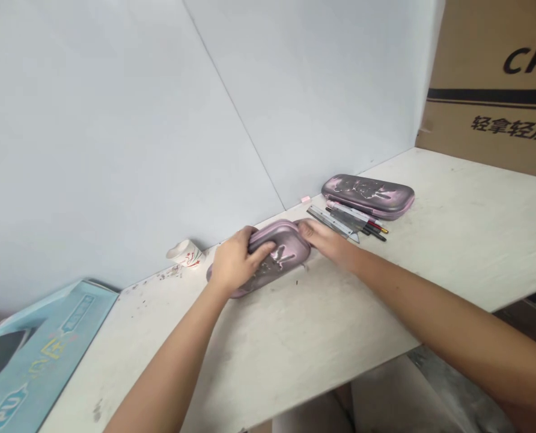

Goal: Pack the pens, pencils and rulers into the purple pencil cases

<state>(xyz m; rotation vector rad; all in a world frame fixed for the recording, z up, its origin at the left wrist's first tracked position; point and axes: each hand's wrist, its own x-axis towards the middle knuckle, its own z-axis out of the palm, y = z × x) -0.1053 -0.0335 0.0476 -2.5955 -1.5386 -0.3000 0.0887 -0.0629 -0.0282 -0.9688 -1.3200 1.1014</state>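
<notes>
Now left hand (236, 261), right hand (319, 237) clasp pink pencil case (279, 252) between them.

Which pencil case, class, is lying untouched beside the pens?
The far case, lying flat beside the pens; the near case is held between the left hand and right hand.

Item observed: one hard-shell pencil case (277, 261), a rounded oblong with a glossy pink surface mottled in grey and pale patches. Its two halves meet at a closed seam along the rim. The case sits low on the tabletop (290, 355), its long axis running diagonally, with the lower end appearing to rest on the surface. The left hand (236, 260) covers the near end, fingers wrapped over the lid. The right hand (319, 237) grips the far end.
</notes>
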